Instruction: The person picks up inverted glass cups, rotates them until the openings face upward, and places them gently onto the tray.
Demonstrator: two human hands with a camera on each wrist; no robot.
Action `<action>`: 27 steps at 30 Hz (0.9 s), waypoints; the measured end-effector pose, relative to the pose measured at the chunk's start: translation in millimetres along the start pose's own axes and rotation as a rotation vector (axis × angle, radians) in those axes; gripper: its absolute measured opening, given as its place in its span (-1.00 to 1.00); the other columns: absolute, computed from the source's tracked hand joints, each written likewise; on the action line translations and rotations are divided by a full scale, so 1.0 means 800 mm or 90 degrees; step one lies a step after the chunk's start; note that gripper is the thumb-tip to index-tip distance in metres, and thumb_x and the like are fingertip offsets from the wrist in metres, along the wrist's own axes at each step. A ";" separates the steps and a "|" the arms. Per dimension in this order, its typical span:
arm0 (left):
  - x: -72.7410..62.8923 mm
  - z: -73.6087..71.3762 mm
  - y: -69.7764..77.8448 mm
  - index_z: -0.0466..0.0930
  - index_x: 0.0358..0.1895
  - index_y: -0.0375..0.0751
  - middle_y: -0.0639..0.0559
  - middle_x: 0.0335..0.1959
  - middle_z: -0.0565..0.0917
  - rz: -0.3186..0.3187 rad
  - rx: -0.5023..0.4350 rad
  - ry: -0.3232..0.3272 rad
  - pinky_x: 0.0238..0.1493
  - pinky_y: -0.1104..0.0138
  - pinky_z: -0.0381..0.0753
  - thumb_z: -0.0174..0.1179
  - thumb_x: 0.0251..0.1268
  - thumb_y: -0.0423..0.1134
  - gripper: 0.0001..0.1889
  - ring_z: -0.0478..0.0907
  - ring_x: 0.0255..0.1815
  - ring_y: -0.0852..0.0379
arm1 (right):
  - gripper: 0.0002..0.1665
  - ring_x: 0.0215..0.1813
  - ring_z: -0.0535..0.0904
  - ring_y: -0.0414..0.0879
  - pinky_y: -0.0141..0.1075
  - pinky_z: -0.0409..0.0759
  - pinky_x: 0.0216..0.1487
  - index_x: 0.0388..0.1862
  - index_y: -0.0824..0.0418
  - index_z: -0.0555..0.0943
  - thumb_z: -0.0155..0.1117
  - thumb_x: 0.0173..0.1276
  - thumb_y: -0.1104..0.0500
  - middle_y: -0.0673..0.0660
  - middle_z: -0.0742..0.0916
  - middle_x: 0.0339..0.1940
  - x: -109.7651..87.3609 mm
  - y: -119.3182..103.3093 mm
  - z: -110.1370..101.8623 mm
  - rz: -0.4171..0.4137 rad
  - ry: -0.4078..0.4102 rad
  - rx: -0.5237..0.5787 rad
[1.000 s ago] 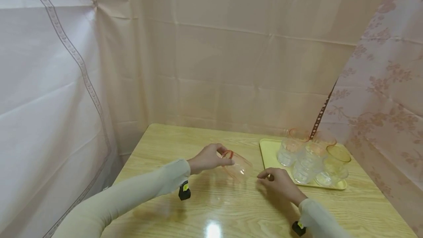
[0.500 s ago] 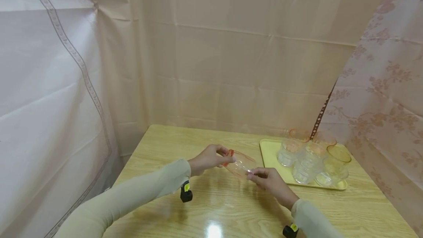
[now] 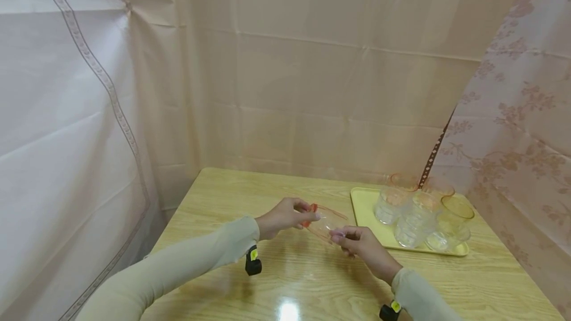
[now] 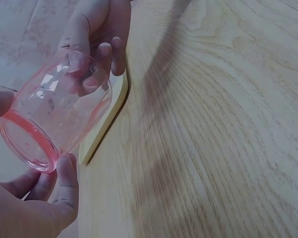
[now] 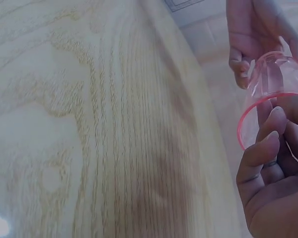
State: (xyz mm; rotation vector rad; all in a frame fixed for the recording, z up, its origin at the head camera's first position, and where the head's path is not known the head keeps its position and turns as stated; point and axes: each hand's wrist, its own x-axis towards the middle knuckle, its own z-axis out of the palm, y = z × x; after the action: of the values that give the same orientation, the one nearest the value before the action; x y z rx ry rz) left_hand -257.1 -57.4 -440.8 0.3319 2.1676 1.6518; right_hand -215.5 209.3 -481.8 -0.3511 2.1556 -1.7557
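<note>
A clear glass with a pink tint (image 3: 327,223) is held tilted on its side above the wooden table, its mouth toward the right. My left hand (image 3: 285,218) grips it around the thick pink base; the left wrist view shows thumb and fingers on either side of that base (image 4: 27,144). At the mouth, my right hand (image 3: 367,250) pinches the rim. Some right fingers (image 5: 270,148) reach inside the glass in the right wrist view, with the pink rim (image 5: 243,119) around them.
On the right of the table lies a yellow tray (image 3: 363,210). Several glasses stand on it close together, clear and pink-tinted ones plus a yellow one (image 3: 457,208). Curtains (image 3: 312,88) hang behind and on both sides of the wooden table (image 3: 241,187).
My right hand has moved left from beside the tray to the glass and taken its rim. The left hand keeps its grip on the base, shifting slightly right; the glass has tipped more sideways.
</note>
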 end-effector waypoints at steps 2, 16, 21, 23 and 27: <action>0.000 0.000 -0.001 0.50 0.26 -0.28 -0.05 0.05 0.58 -0.004 0.001 0.002 0.17 -0.06 0.59 0.48 0.22 0.10 -0.30 0.68 -0.12 0.03 | -0.53 -0.36 0.47 -0.19 -0.36 0.48 -0.31 0.22 0.32 0.64 0.30 0.52 0.02 0.13 0.74 0.02 0.000 0.000 -0.001 -0.006 -0.007 0.005; 0.002 -0.006 -0.006 0.54 0.18 -0.31 -0.08 0.00 0.62 -0.001 -0.034 0.034 0.16 -0.07 0.59 0.49 0.19 0.11 -0.33 0.68 -0.10 -0.01 | -0.50 -0.41 0.37 -0.21 -0.37 0.43 -0.33 0.17 0.42 0.61 0.28 0.54 0.02 0.01 0.74 -0.12 -0.004 -0.009 -0.005 -0.013 0.046 0.087; 0.001 -0.003 -0.007 0.51 0.21 -0.34 -0.09 -0.01 0.61 -0.001 -0.033 0.031 0.14 -0.05 0.61 0.51 0.19 0.09 -0.30 0.67 -0.10 -0.02 | -0.49 -0.45 0.35 -0.18 -0.35 0.43 -0.34 0.12 0.46 0.62 0.36 0.48 0.03 0.05 0.73 -0.17 -0.002 -0.008 -0.002 -0.018 0.100 0.076; 0.000 -0.002 -0.006 0.51 0.23 -0.35 -0.10 -0.02 0.62 -0.003 -0.034 0.027 0.15 -0.06 0.60 0.50 0.19 0.09 -0.29 0.68 -0.09 -0.02 | -0.50 -0.46 0.36 -0.19 -0.35 0.44 -0.36 0.08 0.45 0.65 0.40 0.44 0.04 0.06 0.74 -0.20 -0.002 -0.008 -0.002 -0.024 0.132 0.065; -0.001 0.000 -0.006 0.50 0.25 -0.34 -0.09 -0.04 0.65 0.000 -0.041 0.014 0.16 -0.07 0.59 0.49 0.22 0.05 -0.31 0.69 -0.07 -0.05 | -0.55 -0.47 0.36 -0.19 -0.36 0.43 -0.40 0.02 0.37 0.71 0.46 0.39 0.02 0.07 0.72 -0.27 -0.002 -0.011 -0.004 -0.039 0.183 0.023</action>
State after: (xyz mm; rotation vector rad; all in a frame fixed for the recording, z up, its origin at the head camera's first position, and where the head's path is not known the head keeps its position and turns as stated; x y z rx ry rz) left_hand -256.0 -59.0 -445.2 0.2961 2.1245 1.7292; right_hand -215.4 211.1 -472.2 -0.1653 2.3236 -1.9818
